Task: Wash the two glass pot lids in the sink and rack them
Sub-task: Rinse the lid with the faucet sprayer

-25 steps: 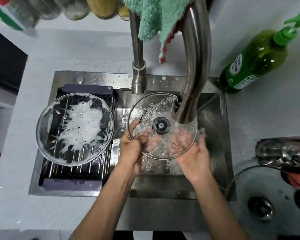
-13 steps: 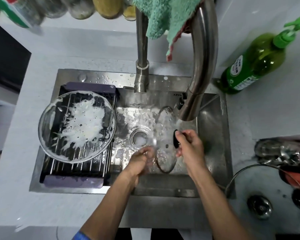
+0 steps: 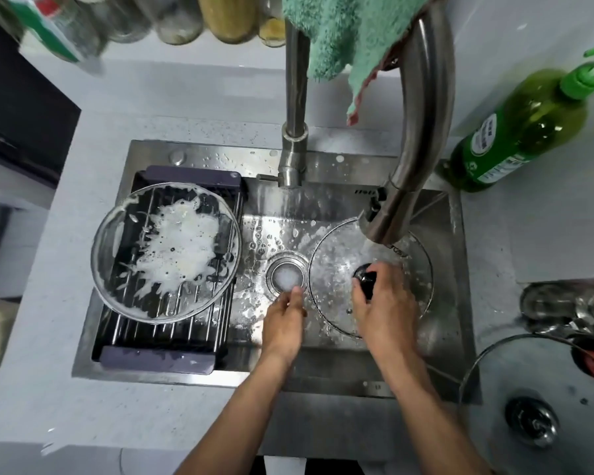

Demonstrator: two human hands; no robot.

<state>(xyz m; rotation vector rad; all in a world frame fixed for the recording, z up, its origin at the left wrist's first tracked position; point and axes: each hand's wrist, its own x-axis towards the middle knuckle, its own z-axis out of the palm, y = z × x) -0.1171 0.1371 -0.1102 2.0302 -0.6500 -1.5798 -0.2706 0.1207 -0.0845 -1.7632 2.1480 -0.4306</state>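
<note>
Right hand [image 3: 383, 303] grips the knob [image 3: 365, 273] of the lid [image 3: 336, 265] under the faucet [image 3: 422, 132] at frame centre-right, left hand [image 3: 283, 320] relaxed at its rim: rotate slowly, rinse both faces, then rack beside the soapy lid [image 3: 167, 252].

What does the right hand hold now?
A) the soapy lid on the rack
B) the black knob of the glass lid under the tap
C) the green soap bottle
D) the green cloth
B: the right hand grips the black knob of the glass lid under the tap.
</note>
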